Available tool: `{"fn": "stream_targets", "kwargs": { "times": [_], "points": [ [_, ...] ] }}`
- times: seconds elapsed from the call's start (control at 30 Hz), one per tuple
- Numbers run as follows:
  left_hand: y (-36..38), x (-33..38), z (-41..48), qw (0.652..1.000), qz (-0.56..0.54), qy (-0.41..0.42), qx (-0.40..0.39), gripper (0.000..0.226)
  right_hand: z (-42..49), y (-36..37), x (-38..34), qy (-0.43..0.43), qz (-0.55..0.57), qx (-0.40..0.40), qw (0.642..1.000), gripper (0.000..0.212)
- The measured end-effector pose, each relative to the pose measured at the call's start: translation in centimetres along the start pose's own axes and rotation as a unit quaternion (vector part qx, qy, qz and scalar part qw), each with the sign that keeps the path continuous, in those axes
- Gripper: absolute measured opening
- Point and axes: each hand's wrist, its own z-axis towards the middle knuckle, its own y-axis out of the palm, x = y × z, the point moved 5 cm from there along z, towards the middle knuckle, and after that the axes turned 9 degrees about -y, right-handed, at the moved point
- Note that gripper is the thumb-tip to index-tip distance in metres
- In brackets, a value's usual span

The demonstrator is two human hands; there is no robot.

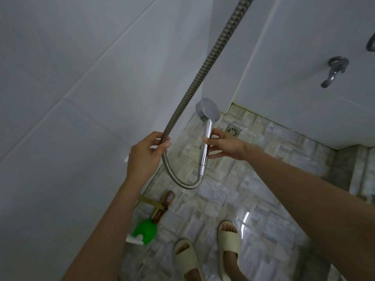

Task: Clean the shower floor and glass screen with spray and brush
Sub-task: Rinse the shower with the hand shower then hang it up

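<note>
My right hand pinches the chrome handle of the shower head, whose round face points away toward the far corner. My left hand grips the ribbed metal hose, which rises to the top of the view and loops below the handle. The wet stone-tile shower floor lies beneath. A green spray bottle with a white trigger and a brown wooden brush lie on the floor by the left wall. No water comes from the head.
White tiled walls close the left and far sides. A floor drain sits in the far corner. A chrome tap juts from the right wall. My feet in cream slides stand at the bottom.
</note>
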Motion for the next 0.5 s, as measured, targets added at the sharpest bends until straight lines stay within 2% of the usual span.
{"fn": "stream_targets", "kwargs": {
  "times": [0.1,0.23,0.4,0.5],
  "points": [
    [0.3,-0.4,-0.5,1.0,0.003,0.0,-0.016,0.012,-0.8,-0.3,1.0,0.012,-0.009,0.02,1.0,0.018],
    [1.2,-0.5,-1.2,0.999,0.009,0.009,-0.035,0.015,-1.6,-1.5,1.2,0.012,-0.044,0.083,0.996,0.031],
    [2.9,-0.3,-1.7,0.998,0.023,0.021,-0.048,0.019,-2.2,-2.4,0.1,-0.023,-0.093,0.127,0.987,0.035],
    [3.7,-0.4,-1.6,0.998,0.027,0.018,-0.051,0.011,-2.3,-2.7,-0.5,-0.043,-0.133,0.152,0.978,0.036]
  ]
}}
